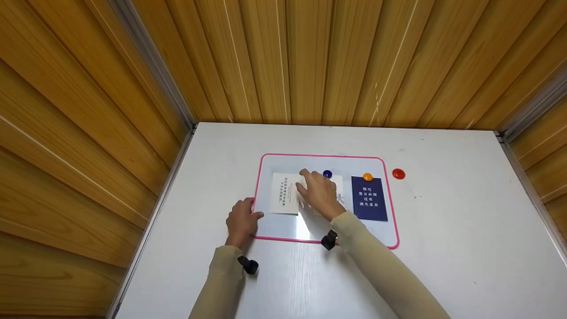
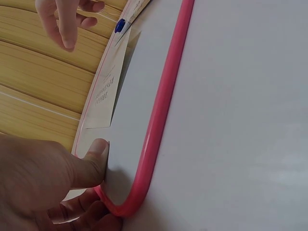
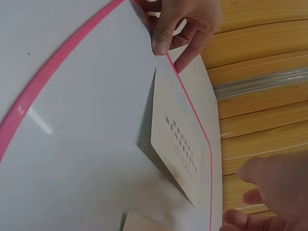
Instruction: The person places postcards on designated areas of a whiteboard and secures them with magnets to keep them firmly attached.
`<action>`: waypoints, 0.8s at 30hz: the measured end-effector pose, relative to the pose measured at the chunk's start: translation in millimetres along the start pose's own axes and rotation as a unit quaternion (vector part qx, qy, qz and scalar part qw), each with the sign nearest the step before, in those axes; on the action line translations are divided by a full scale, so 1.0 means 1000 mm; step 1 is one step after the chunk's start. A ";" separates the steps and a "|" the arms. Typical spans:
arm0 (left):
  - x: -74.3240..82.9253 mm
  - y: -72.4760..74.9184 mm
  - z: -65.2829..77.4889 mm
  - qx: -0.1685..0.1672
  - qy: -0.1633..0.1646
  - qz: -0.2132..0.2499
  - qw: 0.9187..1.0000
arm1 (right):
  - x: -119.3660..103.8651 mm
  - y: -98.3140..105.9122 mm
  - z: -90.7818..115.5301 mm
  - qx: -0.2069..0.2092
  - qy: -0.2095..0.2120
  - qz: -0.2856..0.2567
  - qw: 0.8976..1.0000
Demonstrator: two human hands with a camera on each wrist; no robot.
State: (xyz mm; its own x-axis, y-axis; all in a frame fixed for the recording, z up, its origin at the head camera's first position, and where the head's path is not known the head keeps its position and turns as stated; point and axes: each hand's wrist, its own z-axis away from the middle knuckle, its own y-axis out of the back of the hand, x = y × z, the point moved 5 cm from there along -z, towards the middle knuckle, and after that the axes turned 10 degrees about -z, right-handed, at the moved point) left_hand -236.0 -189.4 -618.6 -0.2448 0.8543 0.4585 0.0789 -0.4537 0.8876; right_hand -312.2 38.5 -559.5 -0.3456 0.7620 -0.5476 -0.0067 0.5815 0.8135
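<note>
A small whiteboard with a pink rim lies on the table, bearing three printed cards. At its left edge my left hand grips the rim, with the thumb on the board's face and the fingers at the outer side. My right hand hovers over the board between the left and middle cards, fingers loosely bent and holding nothing. The cream card at left has no magnet visible on it. Behind my right hand, the middle card is partly hidden; a dark blue round magnet sits at its top.
An orange magnet sits at the top of the navy card on the board's right side. Off the board to the right, a red magnet lies on the white table. Wood-look panels stand behind and beside the table.
</note>
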 end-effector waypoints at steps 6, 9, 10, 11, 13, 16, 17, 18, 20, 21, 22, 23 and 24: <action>-0.001 0.000 0.000 -0.002 0.003 0.009 1.000 | 0.020 0.007 0.002 0.003 0.041 0.013 0.999; 0.000 -0.001 0.001 -0.004 0.002 0.017 1.000 | 0.034 0.014 0.003 -0.002 0.057 0.012 0.998; 0.000 -0.001 0.001 -0.005 0.002 0.018 1.000 | 0.039 0.017 0.003 -0.005 0.064 0.011 0.998; 0.000 -0.001 0.001 -0.005 0.001 0.019 1.000 | 0.044 0.020 0.003 -0.007 0.071 0.012 0.997; 0.000 0.000 0.001 -0.003 0.001 0.019 1.000 | 0.055 0.026 0.003 -0.014 0.082 0.015 0.996; 0.000 0.000 0.001 0.000 0.001 0.020 1.000 | 0.073 0.037 0.001 -0.029 0.084 0.029 0.996; 0.000 0.001 0.000 0.000 0.000 0.018 1.000 | 0.080 0.040 0.001 -0.034 0.080 0.034 0.996; 0.000 0.001 0.000 -0.001 0.000 0.018 1.000 | 0.086 0.044 0.000 -0.039 0.073 0.037 0.996; 0.001 0.000 0.000 -0.001 0.000 0.017 1.000 | 0.100 0.053 -0.001 -0.045 0.057 0.043 0.996; 0.001 0.000 0.000 -0.002 0.000 0.016 1.000 | 0.107 0.058 -0.001 -0.047 0.050 0.043 0.997; 0.001 -0.001 0.000 -0.003 -0.001 0.015 1.000 | 0.114 0.063 -0.001 -0.046 0.042 0.043 0.997; 0.001 -0.001 0.000 -0.003 -0.001 0.014 1.000 | 0.121 0.067 -0.002 -0.043 0.038 0.043 0.997; 0.001 -0.001 0.000 0.000 -0.003 0.014 1.000 | 0.128 0.072 -0.002 -0.042 0.034 0.043 0.998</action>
State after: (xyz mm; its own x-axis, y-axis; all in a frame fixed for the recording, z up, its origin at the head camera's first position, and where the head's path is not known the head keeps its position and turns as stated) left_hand -235.9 -188.4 -618.9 -0.2368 0.8430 0.4829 0.0851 -0.4771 0.8747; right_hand -358.8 177.1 -570.3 -0.4110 0.7851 -0.4633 -0.0513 0.4875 0.8716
